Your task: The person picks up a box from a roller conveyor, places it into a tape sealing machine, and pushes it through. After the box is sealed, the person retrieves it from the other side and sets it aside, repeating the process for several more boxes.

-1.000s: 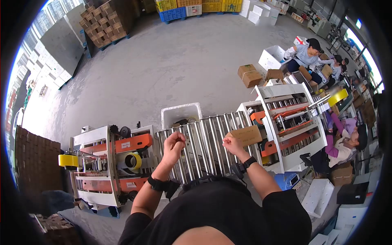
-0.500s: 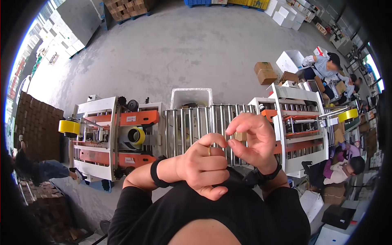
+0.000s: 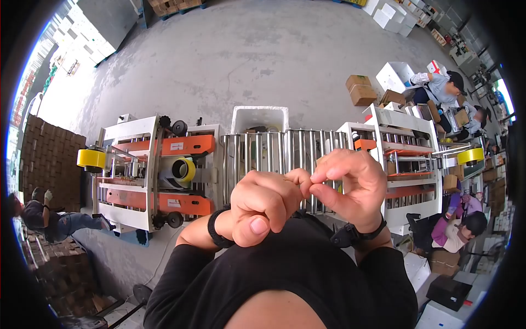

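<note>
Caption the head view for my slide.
Left hand and right hand close together before a roller conveyor flanked by two carton sealers.

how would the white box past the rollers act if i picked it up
The box looks like thick-walled foam, so it's probably stiff and light for its size. Its half-hidden contents may add weight or shift. Its foam-like rim could chip against the rollers.

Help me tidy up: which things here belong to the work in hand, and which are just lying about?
Probably in use:
- roller conveyor
- left orange-panelled machine
- right orange-panelled machine

Probably lying about:
- strapped cardboard box on the floor
- black box, lower right
</note>
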A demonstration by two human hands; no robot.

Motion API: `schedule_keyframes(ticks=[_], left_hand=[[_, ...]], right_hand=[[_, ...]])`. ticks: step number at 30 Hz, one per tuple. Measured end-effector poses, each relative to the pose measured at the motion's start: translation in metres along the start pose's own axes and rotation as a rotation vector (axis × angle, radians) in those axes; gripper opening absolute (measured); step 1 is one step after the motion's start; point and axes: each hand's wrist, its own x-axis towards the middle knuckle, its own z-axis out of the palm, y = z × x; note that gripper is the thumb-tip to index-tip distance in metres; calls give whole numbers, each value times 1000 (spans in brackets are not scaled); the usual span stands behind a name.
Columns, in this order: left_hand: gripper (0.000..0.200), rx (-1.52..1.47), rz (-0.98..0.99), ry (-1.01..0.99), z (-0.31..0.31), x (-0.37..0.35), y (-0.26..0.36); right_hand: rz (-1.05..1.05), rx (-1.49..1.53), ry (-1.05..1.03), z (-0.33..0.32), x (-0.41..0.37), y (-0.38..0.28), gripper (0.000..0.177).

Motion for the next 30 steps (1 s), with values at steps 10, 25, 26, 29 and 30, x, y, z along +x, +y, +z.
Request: schedule_keyframes(ticks=[10,25,26,29,30], left_hand=[[44,-163,-152,124,-5,-3,1],[48,-407,-408,134,-28,-7,-3],[48,-410,-411,131,-29,-7,-3],[48,-417,-412,121,-30,-7,-3],[48,-419,-411,118,-31,-7,-4]], right_hand=[[-49,-111,-83,1,9,-1,23],[81,-328,-452,-9,29,-10,19],[83,-340,-462,-9,29,-9,19],[98,-335,-474,-9,30,-7,19],[104,-328,-474,-9,30,-7,19]])
